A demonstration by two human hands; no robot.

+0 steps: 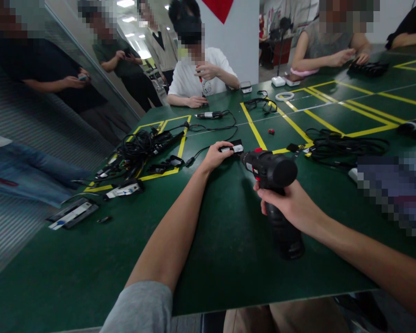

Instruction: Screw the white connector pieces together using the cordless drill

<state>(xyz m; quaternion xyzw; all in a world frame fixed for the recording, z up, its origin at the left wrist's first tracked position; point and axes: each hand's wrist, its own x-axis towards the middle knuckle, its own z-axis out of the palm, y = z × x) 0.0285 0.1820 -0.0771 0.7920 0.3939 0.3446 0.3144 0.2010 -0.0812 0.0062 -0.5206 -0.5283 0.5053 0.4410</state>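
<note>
Gripped by its handle, a black and red cordless drill [275, 171] is in my right hand [287, 203], its chuck pointing forward and left. The bit's tip is close to a small black box with a white label [236, 148]; whether they touch I cannot tell. My left hand [217, 156] has its fingers closed on that box and presses it on the green table [222, 259]. A black cable with a connector [190, 161] lies just left of my left hand.
Tangled black cables [138, 145] lie at the left, near two labelled black pieces [125, 189]. More coiled cables [346, 143] lie at the right. A pen-shaped tool [208, 115] and a tape roll [284, 96] are farther back. Several people stand or sit around the table.
</note>
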